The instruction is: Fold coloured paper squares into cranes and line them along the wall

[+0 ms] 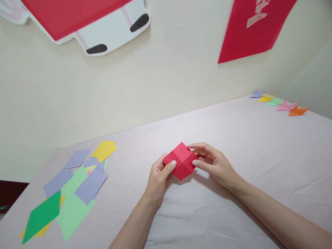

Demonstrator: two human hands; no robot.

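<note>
A red square of origami paper (182, 157), creased across its middle, is held up just above the table in the centre of the head view. One corner points away from me. My left hand (160, 174) pinches its left corner, thumb on top and fingers underneath. At the right corner, my right hand (214, 162) grips the paper with its thumb on the face; the index finger reaches along the upper right edge. The other right fingers are curled and partly hidden behind the paper.
Loose sheets in purple, yellow, light green (75, 214) and dark green (43, 216) overlap on the left of the cloth-covered table (233, 131). Several small folded paper figures (275, 101) line the far right edge. Behind is a wall with red decorations (255, 31).
</note>
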